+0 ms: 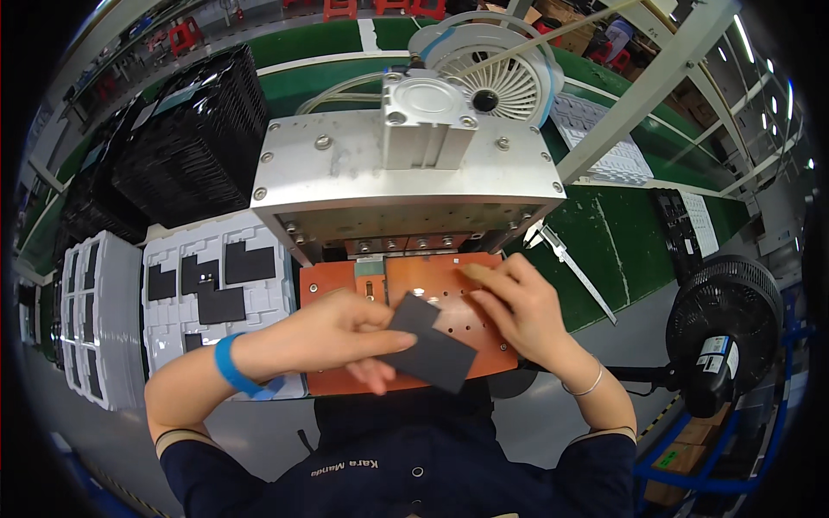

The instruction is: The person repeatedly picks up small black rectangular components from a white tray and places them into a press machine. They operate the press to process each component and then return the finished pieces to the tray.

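The work looks to be at an early stage for this piece: the dark flat sheet (429, 344) is in hand above the near edge of the orange fixture plate (432, 298) and not yet laid flat on it, while the plate itself shows bare holes under the grey metal press (406, 177). The left hand (332, 332) is closed on the sheet, thumb and fingers pinching its left edge. The right hand (518, 311) is half open, fingers spread and resting on the plate just right of the sheet, holding nothing that I can see. To the left, a white moulded tray (259, 298) carries more dark pieces in some of its pockets, so several seem left to do.
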### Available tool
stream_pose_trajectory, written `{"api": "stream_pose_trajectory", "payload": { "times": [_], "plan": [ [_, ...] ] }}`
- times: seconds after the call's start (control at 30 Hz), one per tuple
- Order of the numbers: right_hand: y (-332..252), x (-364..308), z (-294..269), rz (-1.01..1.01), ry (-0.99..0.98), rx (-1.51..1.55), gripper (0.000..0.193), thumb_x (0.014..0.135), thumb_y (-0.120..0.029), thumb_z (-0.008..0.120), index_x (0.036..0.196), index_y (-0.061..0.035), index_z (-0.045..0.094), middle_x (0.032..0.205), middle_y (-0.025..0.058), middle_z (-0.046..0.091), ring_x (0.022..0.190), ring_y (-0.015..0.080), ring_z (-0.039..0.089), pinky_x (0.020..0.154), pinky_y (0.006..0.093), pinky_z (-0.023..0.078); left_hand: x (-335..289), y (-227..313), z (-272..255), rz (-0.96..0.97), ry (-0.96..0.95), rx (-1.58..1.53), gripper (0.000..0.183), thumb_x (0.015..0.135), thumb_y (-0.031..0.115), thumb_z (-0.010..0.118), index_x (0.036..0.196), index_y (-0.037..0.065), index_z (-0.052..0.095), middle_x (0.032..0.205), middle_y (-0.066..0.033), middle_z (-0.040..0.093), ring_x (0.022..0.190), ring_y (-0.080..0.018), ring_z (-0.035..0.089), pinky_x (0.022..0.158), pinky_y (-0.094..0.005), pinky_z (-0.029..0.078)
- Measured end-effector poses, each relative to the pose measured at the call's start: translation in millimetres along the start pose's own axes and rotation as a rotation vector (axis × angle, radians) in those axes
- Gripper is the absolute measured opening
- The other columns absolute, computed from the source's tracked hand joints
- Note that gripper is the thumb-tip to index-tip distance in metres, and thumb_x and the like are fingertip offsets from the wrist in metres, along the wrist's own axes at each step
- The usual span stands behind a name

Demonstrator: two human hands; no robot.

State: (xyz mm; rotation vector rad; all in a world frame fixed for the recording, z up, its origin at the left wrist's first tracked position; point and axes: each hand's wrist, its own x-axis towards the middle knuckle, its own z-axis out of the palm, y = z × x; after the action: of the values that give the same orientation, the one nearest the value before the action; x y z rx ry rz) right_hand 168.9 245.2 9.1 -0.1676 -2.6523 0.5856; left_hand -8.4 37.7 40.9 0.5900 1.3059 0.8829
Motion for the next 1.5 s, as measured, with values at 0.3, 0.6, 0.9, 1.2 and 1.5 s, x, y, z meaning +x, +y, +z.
{"api": "stream_pose_trajectory", "payload": {
  "times": [0.3,0.6,0.9,1.2,1.5],
  "plan": [
    [-2,8,8,0.004,0.033,-0.246,0.038,0.085,-0.023,0.071,0.119,-0.0084,0.063,0.088,0.0086,0.055,0.080,0.0272,0.059,0.065,0.0357,0.050,-113,-77,-19,0.255,0.549,-0.157,0.019,0.095,0.011,0.060,0.100,-0.006,0.066,0.085,-0.0116,0.070,0.068,-0.0170,0.070,0.062,-0.0254,0.058],
    [-92,70,41,-0.506,-0.059,0.192,0.018,0.075,-0.007,0.075,0.092,-0.0062,0.069,0.081,0.0062,0.061,0.074,0.0249,0.060,0.066,0.0340,0.050,-224,-193,-96,0.241,1.503,0.010,0.017,0.091,0.019,0.067,0.094,0.002,0.067,0.072,0.0027,0.061,0.059,-0.0050,0.057,0.052,-0.0196,0.041],
    [-191,152,194,-0.468,-0.604,-0.242,0.049,0.073,-0.038,0.082,0.096,0.0035,0.069,0.096,0.0151,0.065,0.098,0.0305,0.063,0.079,0.0387,0.055,-203,-236,-101,-0.087,1.770,0.505,0.030,0.080,0.016,0.077,0.105,0.002,0.068,0.082,-0.0040,0.063,0.069,-0.0132,0.061,0.056,-0.0284,0.047],
    [-179,151,211,-0.338,-0.425,-0.045,0.033,0.070,-0.023,0.083,0.088,-0.0012,0.066,0.090,0.0141,0.066,0.092,0.0320,0.064,0.078,0.0404,0.054,-159,-244,-66,0.120,1.581,0.980,0.043,0.090,0.035,0.062,0.127,0.013,0.064,0.144,-0.0115,0.050,0.140,-0.0384,0.034,0.112,-0.0558,0.025],
    [-130,88,37,-0.189,-0.341,0.472,0.027,0.074,-0.006,0.079,0.099,-0.0012,0.067,0.091,0.0104,0.071,0.067,0.0220,0.063,0.060,0.0307,0.050,-168,-244,-61,0.141,1.539,1.031,0.041,0.091,0.023,0.058,0.128,0.007,0.062,0.143,-0.0160,0.050,0.138,-0.0387,0.037,0.112,-0.0507,0.028]
  ]
}}
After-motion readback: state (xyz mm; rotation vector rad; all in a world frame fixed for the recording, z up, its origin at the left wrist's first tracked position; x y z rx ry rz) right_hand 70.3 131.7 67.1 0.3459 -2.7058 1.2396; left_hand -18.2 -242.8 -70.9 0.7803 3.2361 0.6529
